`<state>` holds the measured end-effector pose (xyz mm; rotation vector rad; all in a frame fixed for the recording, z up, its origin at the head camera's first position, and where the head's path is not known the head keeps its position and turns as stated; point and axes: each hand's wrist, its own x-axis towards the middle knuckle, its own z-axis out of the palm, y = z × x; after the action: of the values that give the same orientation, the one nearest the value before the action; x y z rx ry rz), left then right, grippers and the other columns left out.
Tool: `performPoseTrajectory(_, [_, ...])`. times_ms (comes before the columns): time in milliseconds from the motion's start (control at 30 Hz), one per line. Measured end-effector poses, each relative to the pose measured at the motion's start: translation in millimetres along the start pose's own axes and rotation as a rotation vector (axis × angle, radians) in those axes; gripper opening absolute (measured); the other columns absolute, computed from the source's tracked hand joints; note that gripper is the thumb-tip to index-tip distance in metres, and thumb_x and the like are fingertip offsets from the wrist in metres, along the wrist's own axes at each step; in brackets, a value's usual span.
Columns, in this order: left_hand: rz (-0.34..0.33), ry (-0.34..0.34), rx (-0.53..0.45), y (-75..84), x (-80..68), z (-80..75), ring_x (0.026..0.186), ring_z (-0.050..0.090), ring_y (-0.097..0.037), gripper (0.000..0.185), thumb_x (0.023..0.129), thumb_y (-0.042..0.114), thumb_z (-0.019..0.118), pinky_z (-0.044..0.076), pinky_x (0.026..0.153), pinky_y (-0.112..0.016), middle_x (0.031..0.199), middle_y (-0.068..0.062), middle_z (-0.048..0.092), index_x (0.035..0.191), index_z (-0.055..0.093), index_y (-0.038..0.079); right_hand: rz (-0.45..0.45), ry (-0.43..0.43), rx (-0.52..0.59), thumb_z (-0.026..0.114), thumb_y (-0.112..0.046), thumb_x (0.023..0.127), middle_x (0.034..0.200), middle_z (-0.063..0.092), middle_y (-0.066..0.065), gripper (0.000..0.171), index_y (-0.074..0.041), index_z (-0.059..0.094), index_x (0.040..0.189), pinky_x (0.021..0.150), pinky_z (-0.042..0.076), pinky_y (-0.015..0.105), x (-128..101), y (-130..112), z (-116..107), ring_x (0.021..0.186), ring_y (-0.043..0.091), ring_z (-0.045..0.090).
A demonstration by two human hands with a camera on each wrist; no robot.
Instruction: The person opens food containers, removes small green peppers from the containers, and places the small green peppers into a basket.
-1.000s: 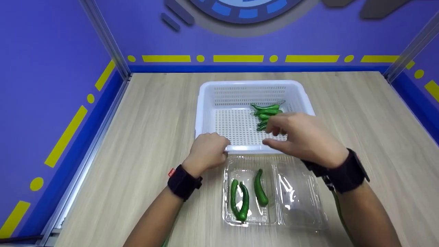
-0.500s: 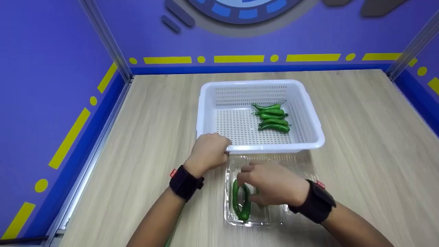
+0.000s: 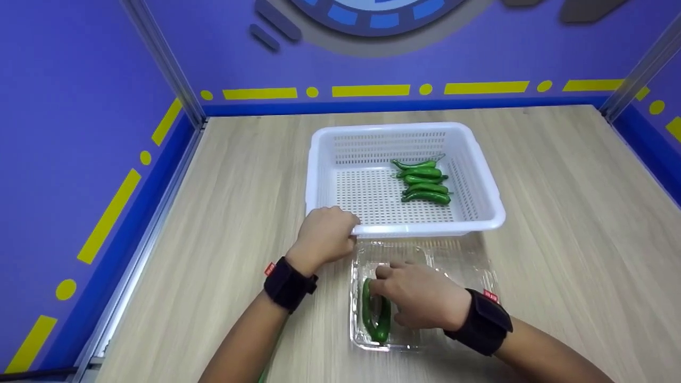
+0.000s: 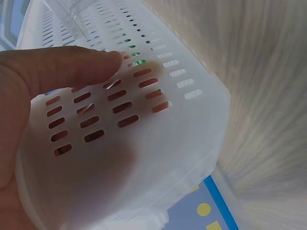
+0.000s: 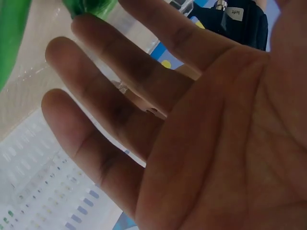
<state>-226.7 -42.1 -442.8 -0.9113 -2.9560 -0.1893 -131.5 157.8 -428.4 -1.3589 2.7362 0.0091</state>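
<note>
In the head view, my left hand (image 3: 325,234) grips the near rim of the white plastic basket (image 3: 425,230). Its thumb (image 4: 91,69) presses the slotted outer wall in the left wrist view. Several green chili peppers (image 3: 425,187) lie side by side in the basket's right half. My right hand (image 3: 420,295) is over the clear plastic clamshell box (image 3: 353,319), where two green chilies (image 3: 380,330) touch at their lower ends. The right wrist view shows its fingers (image 5: 76,139) loosely extended, one tip beside a green chili (image 5: 91,7). A third chili in the box is hidden by this hand.
The basket stands right behind the box on the wood-grain table (image 3: 239,175). The box's transparent lid (image 3: 473,266) lies folded out to the right, partly beneath the right wrist. Blue-purple panels (image 3: 255,64) with yellow marks enclose the table's back and sides.
My right hand has moved from above the basket's chilies down and left to the box, covering the single chili there. The left hand has kept its grip on the rim.
</note>
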Motion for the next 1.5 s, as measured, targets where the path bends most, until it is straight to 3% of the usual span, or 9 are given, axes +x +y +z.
performPoseTrajectory(233, [0.006, 0.025, 0.007, -0.5, 0.2, 1.2, 0.057, 0.053, -0.018, 0.022, 0.080, 0.016, 0.070, 0.048, 0.054, -0.039, 0.062, 0.005, 0.052, 0.065, 0.054, 0.019, 0.008, 0.034, 0.014, 0.077, -0.006, 0.060, 0.096, 0.062, -0.003, 0.043, -0.023, 0.069, 0.098, 0.074, 0.052, 0.037, 1.0, 0.9, 1.9, 0.092, 0.019, 0.059])
performPoseTrajectory(533, [0.001, 0.025, 0.015, -1.1, 0.0, 3.5, 0.056, 0.045, -0.015, 0.031, 0.080, 0.015, 0.068, 0.045, 0.051, -0.037, 0.060, 0.007, 0.043, 0.062, 0.043, 0.021, 0.022, 0.017, 0.021, 0.068, 0.001, 0.063, 0.098, 0.065, -0.004, 0.046, -0.024, 0.068, 0.101, 0.078, 0.053, 0.039, 0.7, 1.1, 2.9, 0.091, 0.019, 0.064])
performPoseTrajectory(1000, [-0.004, 0.011, -0.004, -0.7, 0.3, 2.1, 0.058, 0.053, -0.018, 0.023, 0.079, 0.014, 0.067, 0.049, 0.055, -0.039, 0.061, 0.005, 0.052, 0.063, 0.052, 0.019, -0.043, 0.002, -0.016, 0.084, -0.016, 0.067, 0.097, 0.065, -0.006, 0.037, -0.029, 0.073, 0.099, 0.077, 0.050, 0.035, 2.1, 3.4, 7.1, 0.091, 0.016, 0.058])
performPoseTrajectory(1500, [0.002, 0.030, 0.017, 0.3, -0.8, 1.7, 0.056, 0.050, -0.017, 0.024, 0.078, 0.015, 0.068, 0.047, 0.052, -0.039, 0.061, 0.005, 0.050, 0.063, 0.050, 0.019, 0.011, -0.029, -0.034, 0.088, -0.021, 0.062, 0.090, 0.058, -0.004, 0.037, -0.020, 0.071, 0.094, 0.074, 0.051, 0.037, 2.1, 6.9, 9.6, 0.086, 0.018, 0.057])
